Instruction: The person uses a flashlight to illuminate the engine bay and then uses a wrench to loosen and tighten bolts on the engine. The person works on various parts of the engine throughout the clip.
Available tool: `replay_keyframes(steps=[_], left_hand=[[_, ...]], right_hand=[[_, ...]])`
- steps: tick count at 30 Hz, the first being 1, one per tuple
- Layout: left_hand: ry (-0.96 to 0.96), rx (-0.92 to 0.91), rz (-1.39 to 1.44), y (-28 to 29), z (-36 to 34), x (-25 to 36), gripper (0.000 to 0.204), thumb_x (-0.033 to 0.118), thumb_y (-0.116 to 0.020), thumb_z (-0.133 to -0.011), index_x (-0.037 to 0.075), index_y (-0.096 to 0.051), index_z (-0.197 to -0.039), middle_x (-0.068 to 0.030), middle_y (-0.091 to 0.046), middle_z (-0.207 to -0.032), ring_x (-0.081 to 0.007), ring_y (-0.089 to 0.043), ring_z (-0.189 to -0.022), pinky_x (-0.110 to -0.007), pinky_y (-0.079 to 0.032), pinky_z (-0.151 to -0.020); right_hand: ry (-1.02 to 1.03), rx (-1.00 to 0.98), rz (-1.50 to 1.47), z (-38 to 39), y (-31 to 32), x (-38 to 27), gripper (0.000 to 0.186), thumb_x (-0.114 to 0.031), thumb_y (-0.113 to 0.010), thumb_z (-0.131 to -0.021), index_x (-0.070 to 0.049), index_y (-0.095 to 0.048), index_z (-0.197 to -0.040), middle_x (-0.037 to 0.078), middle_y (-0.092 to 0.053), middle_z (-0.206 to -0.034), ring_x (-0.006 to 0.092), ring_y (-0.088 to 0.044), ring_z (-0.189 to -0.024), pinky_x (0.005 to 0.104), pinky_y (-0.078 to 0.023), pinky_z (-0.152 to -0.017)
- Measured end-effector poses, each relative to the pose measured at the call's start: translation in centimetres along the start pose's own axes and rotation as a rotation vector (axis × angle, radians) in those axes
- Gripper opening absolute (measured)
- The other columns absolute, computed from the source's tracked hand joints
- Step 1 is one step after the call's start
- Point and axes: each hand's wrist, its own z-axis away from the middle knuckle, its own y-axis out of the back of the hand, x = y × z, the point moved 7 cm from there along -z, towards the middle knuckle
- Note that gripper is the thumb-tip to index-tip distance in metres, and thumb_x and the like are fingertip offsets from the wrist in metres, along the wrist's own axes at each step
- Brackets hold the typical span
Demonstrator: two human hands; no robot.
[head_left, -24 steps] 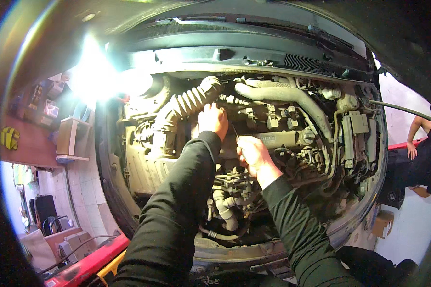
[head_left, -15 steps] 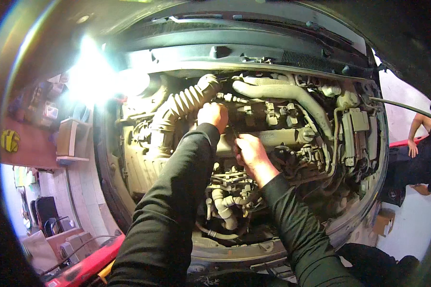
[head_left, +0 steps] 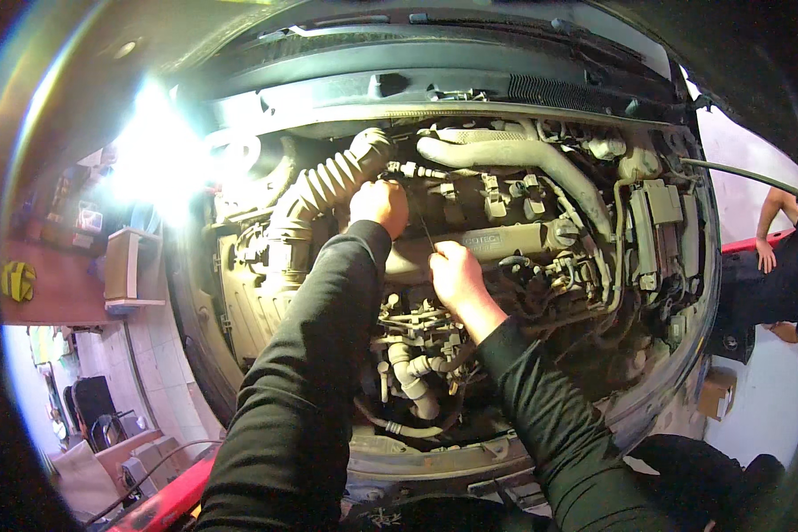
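Before me is a dusty car engine with a long cover [head_left: 523,239] across its middle. My left hand [head_left: 379,208] is closed over the cover's left end, beside the ribbed air intake hose [head_left: 328,191]. What its fingers hold is hidden. My right hand [head_left: 457,279] lies lower and to the right, closed on a thin, dark, rod-like tool [head_left: 427,232]. The tool's shaft slants up toward the left hand; its handle is covered by my fingers and its tip cannot be made out. Several ignition coils [head_left: 495,199] stand in a row to the right.
A thick smooth pipe [head_left: 505,155] curves behind the coils. Hoses and fittings [head_left: 412,372] crowd the front. The hood prop rod [head_left: 745,188] crosses at right. A bright lamp [head_left: 160,155] glares at upper left. At far right stands another person [head_left: 776,275], near a cardboard box [head_left: 716,393].
The view has shifted a little. My right hand now sits slightly farther from the left, and more of the thin tool's shaft shows between them. The left hand stays closed at the same spot.
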Motion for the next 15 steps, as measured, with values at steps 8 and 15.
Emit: replay_keyframes(steps=[8,15], left_hand=[[0.001,0.107,0.057,-0.5,-0.1,-0.5,0.037,0.026,-0.051,-0.106,0.004,-0.079,-0.112,-0.0247,-0.079,-0.118,-0.0422,-0.073,-0.119,-0.052,-0.058,-0.105],[-0.021,0.011,0.009,0.9,0.5,0.4,0.037,0.023,-0.052,-0.105,0.002,-0.081,-0.112,-0.0237,-0.080,-0.119,-0.0413,-0.074,-0.117,-0.052,-0.060,-0.102]], right_hand=[[-0.031,-0.025,0.103,-0.3,0.7,-0.4,0.021,-0.016,-0.063,-0.100,0.003,-0.071,-0.099,0.034,-0.072,-0.094,0.0533,-0.073,-0.093,0.0558,-0.057,-0.078],[0.011,-0.017,0.131,0.1,0.9,-0.9,0.020,-0.015,-0.063,-0.099,0.003,-0.068,-0.094,0.033,-0.071,-0.090,0.0544,-0.072,-0.090,0.0571,-0.056,-0.076]])
